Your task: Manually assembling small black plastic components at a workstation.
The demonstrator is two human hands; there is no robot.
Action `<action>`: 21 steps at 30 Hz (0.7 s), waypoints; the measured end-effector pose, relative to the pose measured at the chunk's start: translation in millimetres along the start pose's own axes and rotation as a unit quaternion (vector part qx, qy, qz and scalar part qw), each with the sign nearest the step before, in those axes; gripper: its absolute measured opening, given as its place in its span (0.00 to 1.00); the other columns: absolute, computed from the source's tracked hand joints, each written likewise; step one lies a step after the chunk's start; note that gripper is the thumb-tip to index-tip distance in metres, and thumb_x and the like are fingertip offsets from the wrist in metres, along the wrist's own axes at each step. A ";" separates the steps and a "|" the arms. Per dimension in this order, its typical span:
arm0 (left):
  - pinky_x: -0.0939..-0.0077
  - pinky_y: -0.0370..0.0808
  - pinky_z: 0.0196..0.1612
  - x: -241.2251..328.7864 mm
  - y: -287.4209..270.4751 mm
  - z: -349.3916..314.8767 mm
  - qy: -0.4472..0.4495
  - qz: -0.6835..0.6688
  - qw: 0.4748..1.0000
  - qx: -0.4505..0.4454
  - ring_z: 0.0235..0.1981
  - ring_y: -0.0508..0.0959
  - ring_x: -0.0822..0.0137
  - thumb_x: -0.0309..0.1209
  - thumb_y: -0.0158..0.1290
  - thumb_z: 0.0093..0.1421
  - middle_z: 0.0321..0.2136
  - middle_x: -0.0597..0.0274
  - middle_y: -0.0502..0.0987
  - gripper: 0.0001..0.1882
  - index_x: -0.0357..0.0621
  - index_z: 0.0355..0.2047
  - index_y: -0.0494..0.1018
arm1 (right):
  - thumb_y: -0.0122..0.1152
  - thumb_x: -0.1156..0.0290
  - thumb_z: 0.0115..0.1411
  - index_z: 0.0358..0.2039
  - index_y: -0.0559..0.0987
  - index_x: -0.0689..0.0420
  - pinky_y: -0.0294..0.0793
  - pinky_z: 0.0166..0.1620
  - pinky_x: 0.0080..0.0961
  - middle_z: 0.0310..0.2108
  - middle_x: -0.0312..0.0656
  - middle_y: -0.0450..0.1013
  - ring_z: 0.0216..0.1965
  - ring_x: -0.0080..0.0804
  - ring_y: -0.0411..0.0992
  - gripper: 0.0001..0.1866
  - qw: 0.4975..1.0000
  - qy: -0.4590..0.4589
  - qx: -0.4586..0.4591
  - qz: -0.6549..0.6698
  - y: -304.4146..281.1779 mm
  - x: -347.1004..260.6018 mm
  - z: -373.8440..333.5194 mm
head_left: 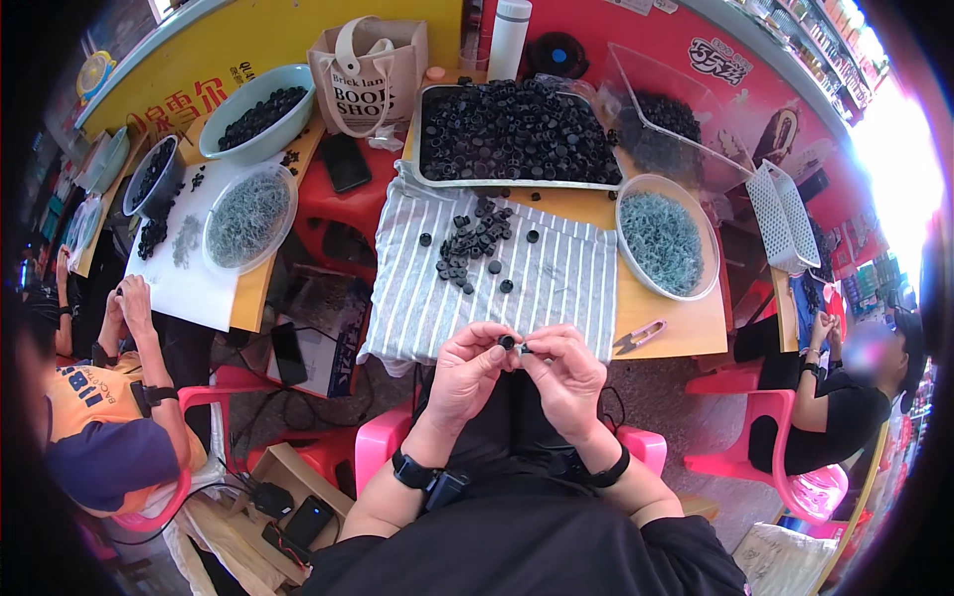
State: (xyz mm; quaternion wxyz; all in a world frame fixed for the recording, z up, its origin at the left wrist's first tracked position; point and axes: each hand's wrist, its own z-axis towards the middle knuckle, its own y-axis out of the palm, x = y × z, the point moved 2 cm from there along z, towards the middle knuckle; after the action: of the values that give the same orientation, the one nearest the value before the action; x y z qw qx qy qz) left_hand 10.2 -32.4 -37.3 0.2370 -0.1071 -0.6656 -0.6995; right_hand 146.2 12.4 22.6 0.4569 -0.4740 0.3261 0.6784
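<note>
My left hand pinches a small round black cap between thumb and fingertips, just past the table's near edge. Close against it, the fingers of my right hand are pressed together on something tiny; a small dark bit shows at the fingertips, but its kind is not clear. In front of both hands, a loose pile of black caps lies on a grey-and-white striped cloth, with several single caps around it. Behind the cloth a white tray is heaped with more black caps.
A round tub of thin, clear bluish pieces stands right of the cloth, near small thread snips. A clear bin and white bottle stand behind. A phone lies on a red stool. People work at tables on both sides.
</note>
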 end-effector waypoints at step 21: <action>0.71 0.79 0.51 -2.1 -7.7 -2.1 0.000 0.022 1.000 -0.007 0.46 0.81 0.63 0.18 0.55 0.64 0.46 0.48 0.80 0.14 0.32 0.50 0.76 | 0.67 0.88 0.53 0.35 0.80 0.65 0.77 0.33 0.25 0.34 0.45 0.74 0.32 0.35 0.76 0.09 0.956 -0.178 -0.003 -0.234 12.4 -16.3 1.4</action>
State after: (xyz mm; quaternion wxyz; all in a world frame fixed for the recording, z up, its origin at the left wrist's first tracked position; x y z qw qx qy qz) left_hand 8.8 -34.0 -45.2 0.2516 -0.1230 -0.6584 -0.6987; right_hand 136.3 3.9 38.5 0.6520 -0.4100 0.1181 0.6269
